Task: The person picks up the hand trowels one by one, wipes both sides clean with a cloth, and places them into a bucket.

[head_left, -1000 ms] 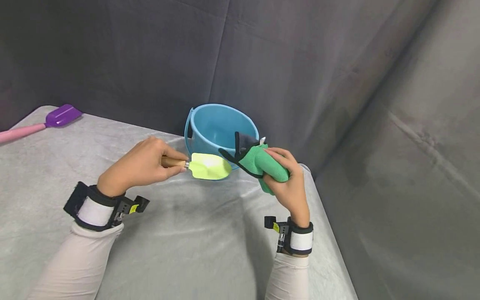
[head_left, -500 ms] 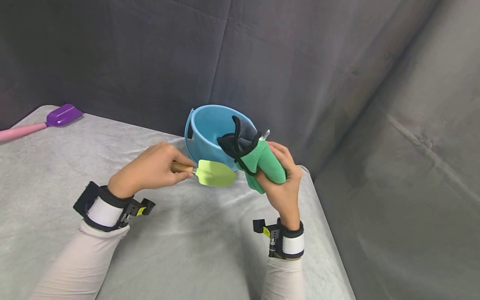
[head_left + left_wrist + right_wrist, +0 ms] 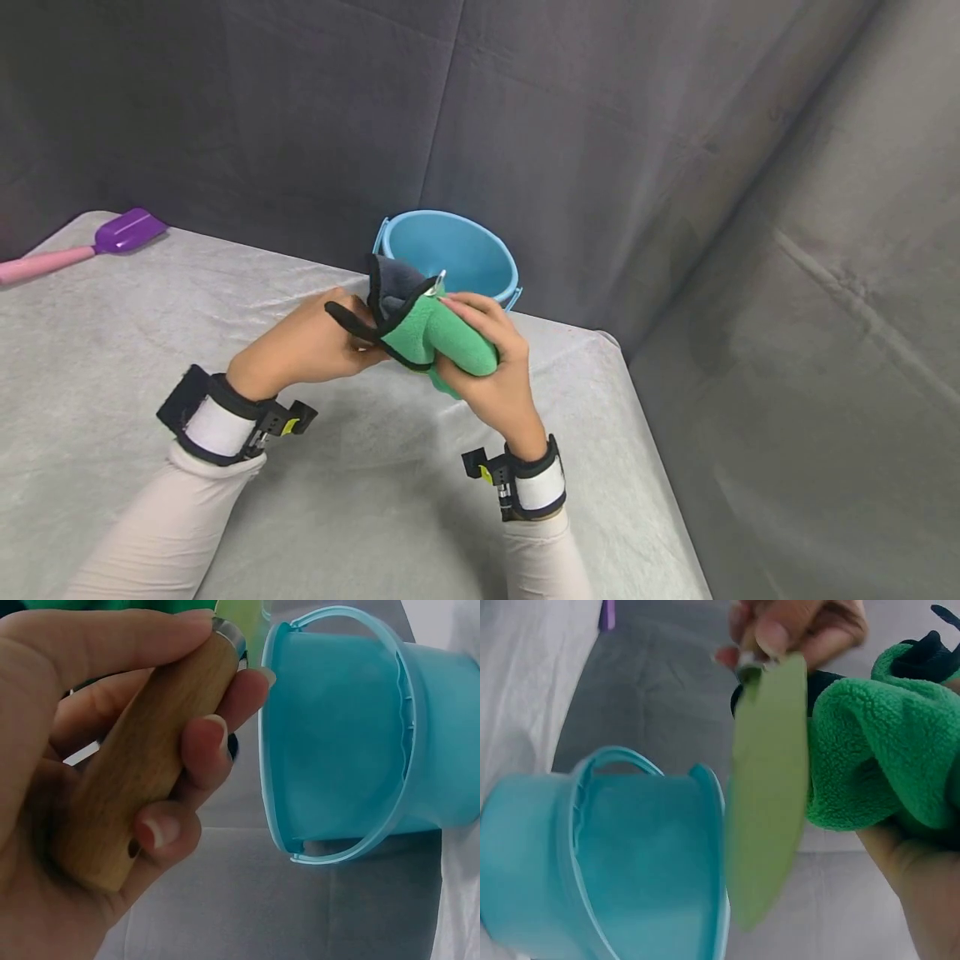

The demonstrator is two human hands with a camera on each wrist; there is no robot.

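Left hand (image 3: 112, 772): fingers and thumb wrapped tight round the wooden handle of the trowel (image 3: 146, 757), metal collar just past the index tip. Pale green blade (image 3: 769, 787) points toward the bucket (image 3: 450, 254), one flat face laid against the cloth (image 3: 431, 333). In the head view the blade is hidden behind the cloth.

Right hand (image 3: 487, 375): fingers curled over the top of the bunched green cloth, thumb under it, palm side facing the bucket. Cloth has a grey inner face and black trim; a black strap sticks out over the left knuckles.

Both hands are raised off the table (image 3: 375, 500), touching each other through the cloth, just in front of the bucket on its near side. Both forearms come in from the near table edge, wrists cocked up.

Bucket stands upright near the table's far edge, against the dark backdrop. Right table edge is near the bucket. Open tabletop left of the bucket out to the purple spade (image 3: 112, 235) at the far left corner, well apart.
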